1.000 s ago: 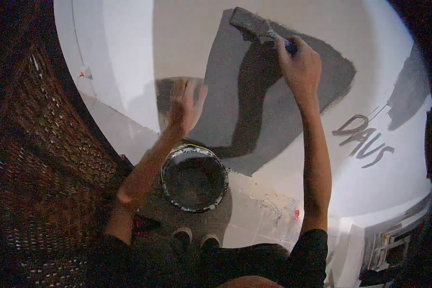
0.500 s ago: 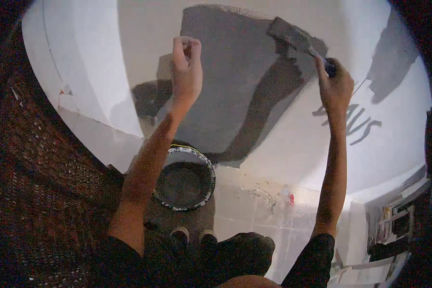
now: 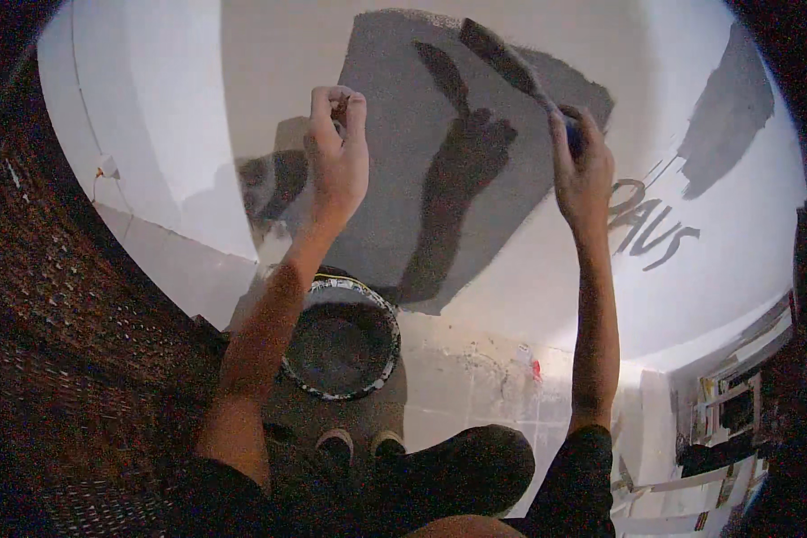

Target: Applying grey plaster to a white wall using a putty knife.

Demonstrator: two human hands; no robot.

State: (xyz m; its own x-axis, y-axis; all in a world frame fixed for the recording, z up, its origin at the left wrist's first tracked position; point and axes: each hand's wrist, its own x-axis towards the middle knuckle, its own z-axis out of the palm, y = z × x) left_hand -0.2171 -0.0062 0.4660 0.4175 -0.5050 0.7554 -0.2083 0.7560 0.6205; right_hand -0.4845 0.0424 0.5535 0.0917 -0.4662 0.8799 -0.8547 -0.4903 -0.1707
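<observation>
My right hand is closed round the dark handle of a putty knife. Its broad blade is coated in grey and points up and to the left, over a grey patch spread on the pale wall. Hand and knife cast a shadow on that patch. My left hand is raised at the patch's left edge with the fingers curled in; a small dark spot shows among them, too unclear to name. Below it stands a round bucket with a smeared rim and grey material inside.
Dark lettering and another grey patch mark the wall to the right. Debris with a red scrap lies on the tiled floor by the wall's foot. A dark textured surface fills the left; cluttered frames stand at the right.
My right hand has moved left and slightly down with the putty knife, and the blade has swung further up and left. My left hand has shifted a little down and left, still curled.
</observation>
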